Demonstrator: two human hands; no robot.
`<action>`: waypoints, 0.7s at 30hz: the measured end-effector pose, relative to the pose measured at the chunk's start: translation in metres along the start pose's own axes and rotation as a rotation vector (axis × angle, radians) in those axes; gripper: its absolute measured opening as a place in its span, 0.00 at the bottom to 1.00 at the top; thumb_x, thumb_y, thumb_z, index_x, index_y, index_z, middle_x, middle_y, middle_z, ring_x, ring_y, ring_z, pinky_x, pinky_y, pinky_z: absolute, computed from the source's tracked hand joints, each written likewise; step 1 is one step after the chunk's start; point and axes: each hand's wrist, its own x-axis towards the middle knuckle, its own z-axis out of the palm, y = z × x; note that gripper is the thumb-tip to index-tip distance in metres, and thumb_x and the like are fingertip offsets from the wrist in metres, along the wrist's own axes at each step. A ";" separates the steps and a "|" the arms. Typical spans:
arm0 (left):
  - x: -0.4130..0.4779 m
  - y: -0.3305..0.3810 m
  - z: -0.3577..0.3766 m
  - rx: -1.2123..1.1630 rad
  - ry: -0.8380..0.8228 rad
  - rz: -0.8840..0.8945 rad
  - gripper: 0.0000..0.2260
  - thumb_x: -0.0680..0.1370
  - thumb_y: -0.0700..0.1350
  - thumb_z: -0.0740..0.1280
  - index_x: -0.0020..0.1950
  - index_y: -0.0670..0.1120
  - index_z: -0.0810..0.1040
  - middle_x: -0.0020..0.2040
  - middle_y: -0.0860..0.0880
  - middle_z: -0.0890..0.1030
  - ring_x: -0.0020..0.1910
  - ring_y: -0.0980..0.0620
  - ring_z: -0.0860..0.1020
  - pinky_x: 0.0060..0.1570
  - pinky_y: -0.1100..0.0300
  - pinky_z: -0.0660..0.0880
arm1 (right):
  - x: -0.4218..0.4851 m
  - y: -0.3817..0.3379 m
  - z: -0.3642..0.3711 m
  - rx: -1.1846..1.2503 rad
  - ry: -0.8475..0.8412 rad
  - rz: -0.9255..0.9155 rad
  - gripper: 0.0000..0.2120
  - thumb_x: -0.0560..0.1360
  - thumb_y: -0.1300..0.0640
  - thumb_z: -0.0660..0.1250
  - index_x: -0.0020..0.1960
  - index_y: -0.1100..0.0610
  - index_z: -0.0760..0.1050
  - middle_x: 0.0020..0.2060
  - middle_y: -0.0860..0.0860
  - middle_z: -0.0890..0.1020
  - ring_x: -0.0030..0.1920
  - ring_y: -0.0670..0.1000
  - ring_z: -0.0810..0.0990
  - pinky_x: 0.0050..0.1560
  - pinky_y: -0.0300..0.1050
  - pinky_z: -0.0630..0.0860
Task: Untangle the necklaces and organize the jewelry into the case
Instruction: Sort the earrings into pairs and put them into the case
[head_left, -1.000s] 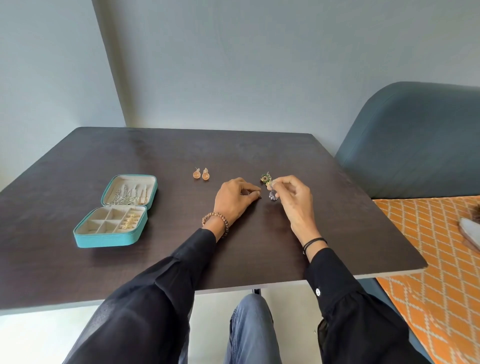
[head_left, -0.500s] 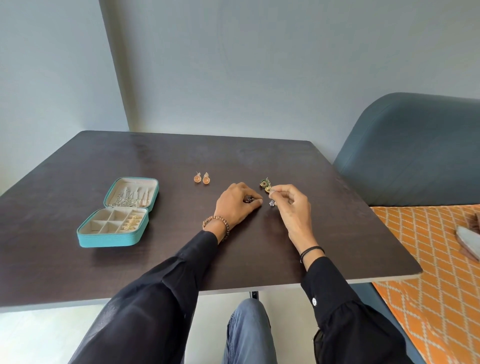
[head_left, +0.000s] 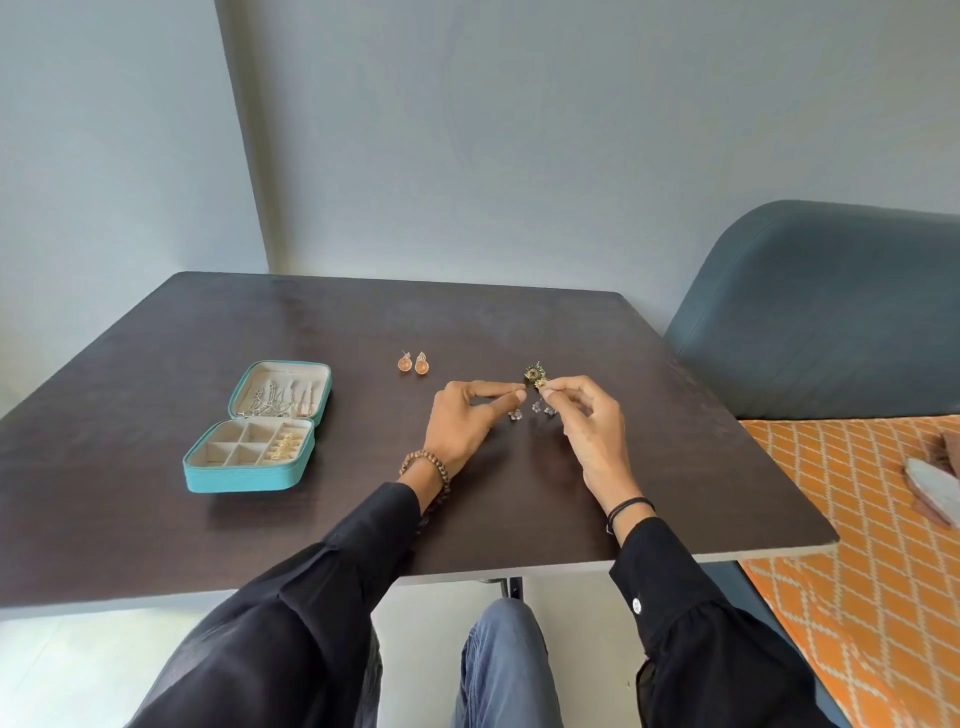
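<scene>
**Step in hand (judged):** sorting the loose small jewelry for transfer to the case (head_left: 244, 480), which lies open on the table (head_left: 208, 332).

**Hand state**
- The right hand (head_left: 589, 436) pinches the green-and-gold piece (head_left: 532, 372) at its gold end between thumb and index finger. The other fingers are loosely curled.
- The left hand (head_left: 462, 423) holds nothing visible. Its index finger and thumb stretch toward the piece with a narrow gap between them. Whether the index tip touches the piece cannot be told.

**Location**
- The piece is well to the right of the case.
- The orange earrings (head_left: 413, 363) lie between the case and the piece.
- Three small silver items (head_left: 535, 407) lie as far right of the case as the piece, just on the person's side of it.

**Orientation**
- The long axis runs from the pinched gold end to the green head.
- It slants away from the person and back toward the case side, so the green head points away from the right fingertips.
- Whether the piece is lifted or resting cannot be told.

**Recommended handling**
1. Keep the pinch light and on the gold end.
2. Steady the green head with the left fingertips.
3. Lift clear of the silver items before travelling.
4. Place it in a free compartment of the case tray.
</scene>
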 end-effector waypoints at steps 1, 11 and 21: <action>-0.003 0.002 -0.002 -0.042 -0.006 -0.020 0.07 0.74 0.51 0.76 0.51 0.53 0.88 0.47 0.58 0.87 0.51 0.66 0.82 0.56 0.68 0.74 | -0.003 -0.002 0.000 0.007 -0.001 0.003 0.04 0.76 0.57 0.72 0.45 0.48 0.83 0.47 0.45 0.88 0.50 0.48 0.84 0.46 0.44 0.75; -0.015 0.033 -0.037 -0.192 -0.086 -0.111 0.07 0.76 0.42 0.73 0.50 0.41 0.87 0.44 0.50 0.87 0.34 0.66 0.79 0.35 0.75 0.72 | -0.030 -0.035 0.012 0.176 -0.129 0.068 0.05 0.78 0.63 0.70 0.54 0.60 0.80 0.45 0.53 0.88 0.41 0.49 0.78 0.34 0.42 0.68; -0.022 0.045 -0.058 -0.257 -0.066 -0.112 0.13 0.75 0.47 0.75 0.43 0.36 0.86 0.35 0.43 0.82 0.32 0.53 0.77 0.40 0.60 0.79 | -0.042 -0.073 0.030 0.220 -0.230 -0.015 0.06 0.79 0.63 0.71 0.56 0.61 0.81 0.44 0.59 0.87 0.39 0.50 0.80 0.37 0.40 0.74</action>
